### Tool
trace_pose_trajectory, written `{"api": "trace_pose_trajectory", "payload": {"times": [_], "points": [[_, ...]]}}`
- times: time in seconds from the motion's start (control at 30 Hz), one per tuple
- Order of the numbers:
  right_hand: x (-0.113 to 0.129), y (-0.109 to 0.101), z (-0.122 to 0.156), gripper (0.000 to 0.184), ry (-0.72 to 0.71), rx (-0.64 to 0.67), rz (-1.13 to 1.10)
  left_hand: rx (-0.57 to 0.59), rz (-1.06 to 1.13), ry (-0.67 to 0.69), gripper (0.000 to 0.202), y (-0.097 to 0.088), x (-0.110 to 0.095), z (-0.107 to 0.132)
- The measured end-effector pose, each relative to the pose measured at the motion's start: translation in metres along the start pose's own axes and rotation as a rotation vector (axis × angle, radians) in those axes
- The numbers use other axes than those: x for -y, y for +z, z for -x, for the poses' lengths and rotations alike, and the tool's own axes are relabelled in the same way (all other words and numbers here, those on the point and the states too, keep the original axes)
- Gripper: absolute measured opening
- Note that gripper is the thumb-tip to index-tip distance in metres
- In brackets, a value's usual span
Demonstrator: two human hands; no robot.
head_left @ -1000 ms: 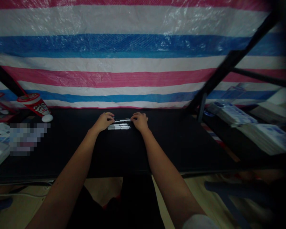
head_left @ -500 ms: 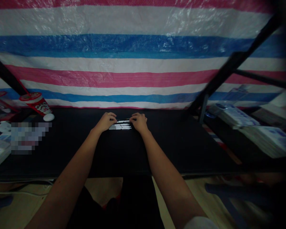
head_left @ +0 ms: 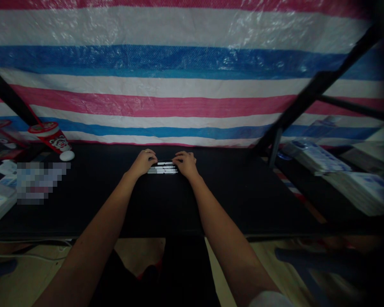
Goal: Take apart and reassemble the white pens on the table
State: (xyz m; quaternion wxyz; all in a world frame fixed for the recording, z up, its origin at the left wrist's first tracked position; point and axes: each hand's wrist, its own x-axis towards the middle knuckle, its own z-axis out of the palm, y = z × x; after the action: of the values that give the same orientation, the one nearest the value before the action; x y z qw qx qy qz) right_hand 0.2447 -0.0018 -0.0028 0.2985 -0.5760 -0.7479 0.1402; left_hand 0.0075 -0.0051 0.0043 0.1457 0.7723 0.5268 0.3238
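one pen (head_left: pixel 165 163) is pinched at its ends by left hand (head_left: pixel 144 161) and right hand (head_left: pixel 185 162); on their near side, other pens (head_left: pixel 162 170) are already laid parallel.

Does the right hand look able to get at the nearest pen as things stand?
Probably yes: the right hand is close beside that pen's right end, and nothing visible lies over the nearest pen. The left hand is near its other end.
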Motion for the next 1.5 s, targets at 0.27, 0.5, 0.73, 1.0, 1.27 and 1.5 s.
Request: {"api": "trace_pose_trajectory", "payload": {"times": [0.27, 0.5, 0.73, 1.0, 1.27, 1.5], "points": [[-0.011, 0.005, -0.011, 0.025, -0.003, -0.038, 0.006, 0.003, -0.044, 0.049, 0.014, 0.007, 0.004, -0.005], [-0.011, 0.012, -0.013, 0.016, -0.015, -0.036, 0.07, 0.043, -0.113, 0.117, 0.017, 0.01, 0.006, -0.009], [-0.029, 0.009, -0.016, 0.019, 0.009, -0.098, 0.032, 0.028, -0.135, 0.094, 0.016, 0.01, 0.002, -0.007], [-0.035, 0.003, -0.013, 0.02, -0.01, -0.092, 0.039, 0.034, -0.104, 0.064, 0.015, 0.009, 0.002, -0.008], [-0.016, 0.001, -0.008, 0.019, 0.01, -0.05, 0.101, 0.047, -0.099, 0.037, 0.012, 0.008, 0.0, -0.008], [-0.012, 0.002, -0.007, 0.017, 0.048, -0.043, 0.112, 0.035, 0.024, -0.091, 0.038, 0.005, 0.005, -0.007]]}}
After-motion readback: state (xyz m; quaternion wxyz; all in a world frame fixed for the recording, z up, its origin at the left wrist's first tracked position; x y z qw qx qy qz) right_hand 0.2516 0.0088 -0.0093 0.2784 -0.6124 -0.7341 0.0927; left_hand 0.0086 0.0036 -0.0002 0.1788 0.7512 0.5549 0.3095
